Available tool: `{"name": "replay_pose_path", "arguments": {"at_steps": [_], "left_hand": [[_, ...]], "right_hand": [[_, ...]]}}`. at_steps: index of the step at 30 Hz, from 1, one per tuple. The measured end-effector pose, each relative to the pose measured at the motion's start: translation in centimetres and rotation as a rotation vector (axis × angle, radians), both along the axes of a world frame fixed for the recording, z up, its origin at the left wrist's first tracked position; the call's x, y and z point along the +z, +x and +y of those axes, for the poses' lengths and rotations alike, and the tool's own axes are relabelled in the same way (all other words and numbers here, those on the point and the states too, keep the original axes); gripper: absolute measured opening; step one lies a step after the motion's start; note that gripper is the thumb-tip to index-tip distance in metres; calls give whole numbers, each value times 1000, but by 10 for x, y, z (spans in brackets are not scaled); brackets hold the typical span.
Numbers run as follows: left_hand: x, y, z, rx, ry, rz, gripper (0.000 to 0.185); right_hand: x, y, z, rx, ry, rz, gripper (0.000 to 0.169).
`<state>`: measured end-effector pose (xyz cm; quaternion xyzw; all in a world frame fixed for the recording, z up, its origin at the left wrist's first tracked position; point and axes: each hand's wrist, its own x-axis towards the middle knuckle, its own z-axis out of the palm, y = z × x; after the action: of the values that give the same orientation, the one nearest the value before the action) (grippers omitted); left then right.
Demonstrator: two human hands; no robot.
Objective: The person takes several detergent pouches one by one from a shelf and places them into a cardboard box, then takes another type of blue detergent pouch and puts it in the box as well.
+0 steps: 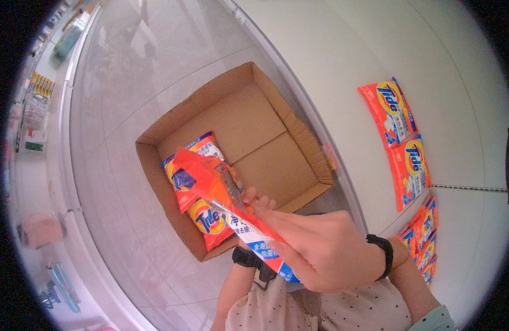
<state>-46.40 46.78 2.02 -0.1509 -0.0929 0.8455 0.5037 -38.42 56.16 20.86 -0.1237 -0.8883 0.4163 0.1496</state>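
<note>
My right hand (320, 248) grips a red, white and blue Tide detergent packet (258, 236) by its edge. The packet is tilted, seen nearly side-on, and reaches over an open cardboard box (233, 95). My left hand is mostly hidden behind the packet; its wrist (245, 257) with a black band shows below. Fingertips (260, 200) show past the packet's far edge, and I cannot tell which hand they belong to. Inside the box, at its left side, lie a Tide packet (207, 221) and another packet (207, 145), partly covered by the held one.
On the pale shelf to the right, two Tide packets (390, 111) (411, 169) lie in a row, with several more piled (424, 236) nearer me. The shelf's metal edge (295, 78) runs beside the box. Across the grey floor (114, 103), another shelf (58, 165) holds small goods.
</note>
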Motion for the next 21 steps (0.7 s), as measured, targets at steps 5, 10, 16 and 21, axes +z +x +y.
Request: {"name": "replay_pose_path", "arguments": {"at_steps": [5,10,16,21], "left_hand": [[22,-7,10,-43,174,19,24],[12,-16,2,-143,78,150,21],[-34,-29,-33,-271,-467,275,58],[-28,-33,-44,-170,-312,212,64]], "right_hand": [[3,4,5,-28,-245,-33,31],[-4,5,9,-68,-339,2,28],[-8,-1,22,-231,-207,78,24],[-17,-3,29,-233,-252,-98,21]]}}
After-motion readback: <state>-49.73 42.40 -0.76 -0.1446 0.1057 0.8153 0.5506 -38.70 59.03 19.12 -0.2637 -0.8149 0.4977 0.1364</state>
